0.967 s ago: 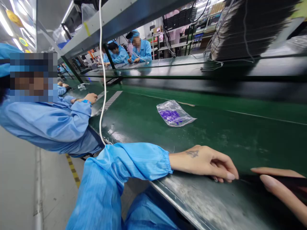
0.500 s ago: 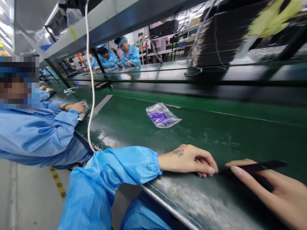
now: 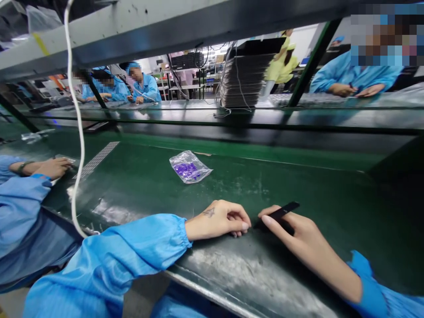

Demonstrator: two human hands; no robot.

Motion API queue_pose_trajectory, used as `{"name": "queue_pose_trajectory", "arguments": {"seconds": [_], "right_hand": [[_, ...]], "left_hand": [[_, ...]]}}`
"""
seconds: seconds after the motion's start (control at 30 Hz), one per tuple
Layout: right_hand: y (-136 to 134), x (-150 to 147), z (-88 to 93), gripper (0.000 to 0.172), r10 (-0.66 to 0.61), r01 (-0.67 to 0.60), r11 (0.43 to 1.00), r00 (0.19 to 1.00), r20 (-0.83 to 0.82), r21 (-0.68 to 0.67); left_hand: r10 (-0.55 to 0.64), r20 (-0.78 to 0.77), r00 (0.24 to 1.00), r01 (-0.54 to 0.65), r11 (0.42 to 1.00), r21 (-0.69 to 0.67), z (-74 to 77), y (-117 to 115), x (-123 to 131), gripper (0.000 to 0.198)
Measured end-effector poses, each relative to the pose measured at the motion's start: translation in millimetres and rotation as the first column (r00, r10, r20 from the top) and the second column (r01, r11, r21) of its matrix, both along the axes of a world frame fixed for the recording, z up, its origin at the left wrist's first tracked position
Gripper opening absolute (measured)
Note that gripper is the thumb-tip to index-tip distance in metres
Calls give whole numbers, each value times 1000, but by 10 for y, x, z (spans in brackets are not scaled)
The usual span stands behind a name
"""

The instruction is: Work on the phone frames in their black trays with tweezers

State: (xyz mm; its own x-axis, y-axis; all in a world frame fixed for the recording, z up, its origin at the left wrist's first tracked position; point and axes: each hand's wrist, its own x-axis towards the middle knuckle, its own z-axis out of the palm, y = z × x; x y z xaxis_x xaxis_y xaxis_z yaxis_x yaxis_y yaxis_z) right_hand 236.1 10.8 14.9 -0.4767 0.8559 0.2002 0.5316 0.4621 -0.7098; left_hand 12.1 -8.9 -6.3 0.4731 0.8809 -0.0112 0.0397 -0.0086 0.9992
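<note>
My left hand [image 3: 220, 218] rests on the near edge of the green conveyor belt [image 3: 298, 185], fingers curled under, its fingertips close to the near end of a thin black strip [image 3: 277, 213]. My right hand [image 3: 291, 229] lies beside it with thumb and fingers closed on that black strip, which angles up and to the right. A small clear plastic bag with purple pieces [image 3: 188, 167] lies flat on the belt beyond my hands, untouched.
A co-worker's sleeve and hand [image 3: 49, 168] rest on the belt at left, near a perforated metal strip [image 3: 96, 160]. A white cable [image 3: 77, 132] hangs down from the overhead shelf. A stack of dark trays [image 3: 243, 81] stands behind the belt, with other workers beyond.
The view has swung to the right, so the co-worker at left has slid mostly out of view. My right hand has come fully into sight, holding the black strip.
</note>
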Motion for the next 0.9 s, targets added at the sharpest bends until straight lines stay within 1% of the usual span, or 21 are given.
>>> {"name": "queue_pose_trajectory", "arguments": {"seconds": [0.13, 0.23, 0.33, 0.47, 0.57, 0.67, 0.8, 0.9], "right_hand": [[-7, 0, 0, 45, 28, -27, 998, 999, 24, -53], [-14, 5, 5, 42, -1, 1, 999, 1000, 5, -46], [-18, 10, 11, 42, -1, 1, 997, 1000, -1, -81], [-20, 16, 5, 42, -35, 34, 997, 999, -14, -62], [-23, 16, 5, 42, -17, 17, 996, 1000, -3, -90], [-25, 7, 13, 42, -31, 31, 997, 999, -4, -72], [-19, 0, 12, 42, 0, 1, 997, 1000, 9, -82], [-15, 9, 8, 43, -12, 13, 998, 1000, 14, -58]], "left_hand": [[2, 3, 1000, -2, 1000, 5, -10, -2, 7, 15], [1, 7, 1000, -1, 1000, 5, -1, -6, 8, 14], [1, 8, 1000, -1, 1000, 11, -5, -4, 9, 14], [-3, 9, 1000, 2, 1000, 26, -25, 6, 8, 14], [-3, 8, 1000, 3, 1000, 27, -23, 6, 6, 14], [1, 14, 1000, -2, 1000, 16, -8, 1, 3, 14], [3, 18, 1000, -3, 1000, 13, -2, 1, 4, 14], [5, 18, 1000, -5, 1000, 15, -13, 4, 7, 14]]}}
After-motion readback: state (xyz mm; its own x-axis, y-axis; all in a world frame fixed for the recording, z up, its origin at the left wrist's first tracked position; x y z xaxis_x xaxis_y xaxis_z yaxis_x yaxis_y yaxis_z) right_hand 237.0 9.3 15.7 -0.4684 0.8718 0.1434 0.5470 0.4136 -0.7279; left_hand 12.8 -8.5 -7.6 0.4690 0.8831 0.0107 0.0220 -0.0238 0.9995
